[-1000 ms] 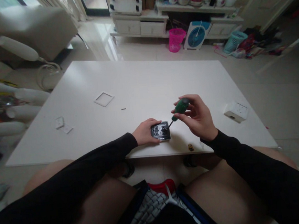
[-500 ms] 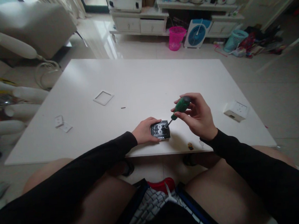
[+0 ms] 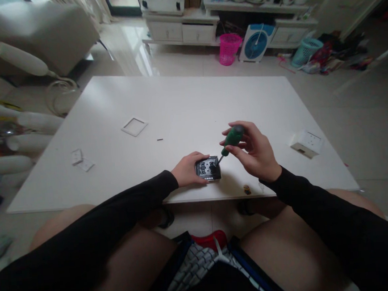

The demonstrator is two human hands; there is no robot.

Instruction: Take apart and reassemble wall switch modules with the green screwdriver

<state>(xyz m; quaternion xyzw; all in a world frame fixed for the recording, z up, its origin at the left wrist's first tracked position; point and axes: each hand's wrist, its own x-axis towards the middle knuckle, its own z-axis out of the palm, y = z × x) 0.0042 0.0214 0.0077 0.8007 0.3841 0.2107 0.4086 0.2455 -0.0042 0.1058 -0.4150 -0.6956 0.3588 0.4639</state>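
Observation:
Near the table's front edge, my left hand (image 3: 189, 170) grips the left side of a wall socket module (image 3: 208, 169), its black inner face turned up. A screwdriver (image 3: 233, 138) with a green handle and dark end slants down to the left, and my right hand (image 3: 257, 151) is closed around that handle. Its tip meets the right part of the black face; the exact spot is too small to make out. Close to my right wrist lies a small yellow and brown figure (image 3: 247, 189).
On the white table (image 3: 190, 101) lie a square white frame (image 3: 134, 127), a short dark strip (image 3: 160, 139) and two small white plates (image 3: 82, 160) at left. A white socket box (image 3: 306, 143) sits at right. Beyond are a pink basket (image 3: 229, 49) and a blue fan (image 3: 256, 44).
My right hand and the screwdriver handle have shifted slightly to the left, and the handle stands a little steeper. My left hand and the socket module have kept their place.

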